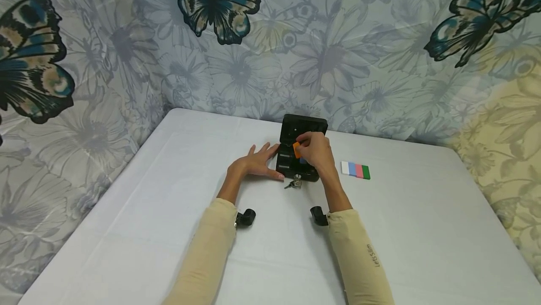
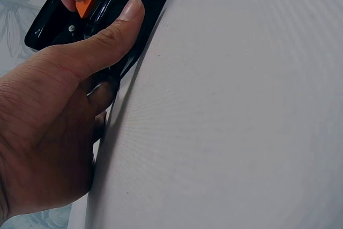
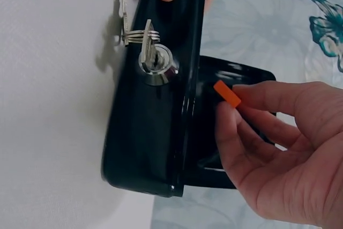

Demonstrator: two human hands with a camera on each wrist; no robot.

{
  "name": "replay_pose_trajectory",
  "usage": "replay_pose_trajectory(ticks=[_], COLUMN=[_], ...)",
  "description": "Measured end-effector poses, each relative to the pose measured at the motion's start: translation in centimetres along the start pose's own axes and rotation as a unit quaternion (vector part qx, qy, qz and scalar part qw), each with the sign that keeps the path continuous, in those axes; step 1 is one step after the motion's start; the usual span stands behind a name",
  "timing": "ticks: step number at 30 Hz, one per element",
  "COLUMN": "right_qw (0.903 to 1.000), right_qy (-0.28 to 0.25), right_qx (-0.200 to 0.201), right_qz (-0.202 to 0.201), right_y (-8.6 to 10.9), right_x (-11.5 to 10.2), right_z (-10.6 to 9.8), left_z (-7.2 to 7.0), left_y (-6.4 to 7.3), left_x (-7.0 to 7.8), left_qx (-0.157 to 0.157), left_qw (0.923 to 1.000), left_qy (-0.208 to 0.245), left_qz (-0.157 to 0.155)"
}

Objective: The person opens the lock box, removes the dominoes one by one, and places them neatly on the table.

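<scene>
A black lockable cash box (image 1: 285, 168) stands on the table with its lid (image 1: 291, 126) raised at the back. Its front lock (image 3: 156, 64) has a key in it, and more keys (image 1: 292, 185) hang from that key. My right hand (image 1: 318, 152) pinches a flat orange block (image 3: 227, 94) between thumb and fingertips, over the open box. A bit of blue (image 1: 302, 160) shows inside, mostly hidden by this hand. At the box's left end is my left hand (image 1: 255, 162), fingers spread and fairly straight, the thumb (image 2: 120, 28) resting against the front corner.
Right of the box, a row of flat blocks (image 1: 355, 170) in white, blue, pink and green lies side by side on the white table (image 1: 127, 230). Behind the table hangs a cloth backdrop (image 1: 253, 75) with butterflies and flowers, close to the raised lid.
</scene>
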State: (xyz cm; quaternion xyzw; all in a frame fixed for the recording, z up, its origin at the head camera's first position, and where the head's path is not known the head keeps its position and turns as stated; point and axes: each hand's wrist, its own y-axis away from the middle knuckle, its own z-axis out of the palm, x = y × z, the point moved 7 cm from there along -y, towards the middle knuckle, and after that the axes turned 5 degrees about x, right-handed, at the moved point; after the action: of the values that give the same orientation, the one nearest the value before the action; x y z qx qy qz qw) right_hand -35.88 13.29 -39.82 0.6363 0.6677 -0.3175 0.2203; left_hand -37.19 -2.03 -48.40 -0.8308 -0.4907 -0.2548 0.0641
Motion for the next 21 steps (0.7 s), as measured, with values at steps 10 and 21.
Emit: replay_pose_trajectory(ticks=[10, 21], right_qw=[0.9996, 0.9963], right_qy=[-0.025, -0.069], right_qx=[-0.015, -0.05], right_qz=[-0.004, 0.016], right_y=[-0.2, -0.3], right_x=[0.3, 1.5], right_z=[-1.0, -3.0], left_z=[-0.1, -0.1], left_y=[0.0, 0.0], left_x=[0.1, 0.2], left_qx=[-0.001, 0.004], left_qw=[1.0, 1.0], left_qy=[0.005, 0.003], left_qz=[0.002, 0.003])
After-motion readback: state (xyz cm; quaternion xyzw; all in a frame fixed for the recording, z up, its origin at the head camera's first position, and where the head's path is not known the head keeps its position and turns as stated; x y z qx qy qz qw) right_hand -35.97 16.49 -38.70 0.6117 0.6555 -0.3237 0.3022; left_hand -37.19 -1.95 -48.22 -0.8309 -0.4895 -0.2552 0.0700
